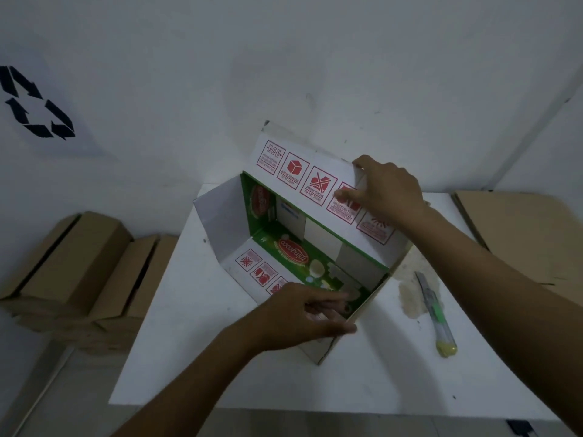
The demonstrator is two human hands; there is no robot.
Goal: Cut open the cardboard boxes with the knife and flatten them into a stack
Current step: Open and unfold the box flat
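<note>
A green and white printed cardboard box (pixel 293 244) lies opened out on the white table (pixel 189 342), its flaps spread and red handling symbols showing. My right hand (pixel 385 190) grips the far upright flap at its top edge, thumb behind and fingers over the printed face. My left hand (pixel 303 310) rests on the near panel with fingers stretched along the fold. The utility knife (pixel 437 313), green with a yellow end, lies loose on the table to the right of the box.
Closed brown cardboard boxes (pixel 79 269) sit on the floor to the left of the table. Flattened brown cardboard (pixel 520 234) lies at the right. A white wall with a black recycling symbol (pixel 34 102) stands behind. A rough stain (pixel 410 294) marks the table near the knife.
</note>
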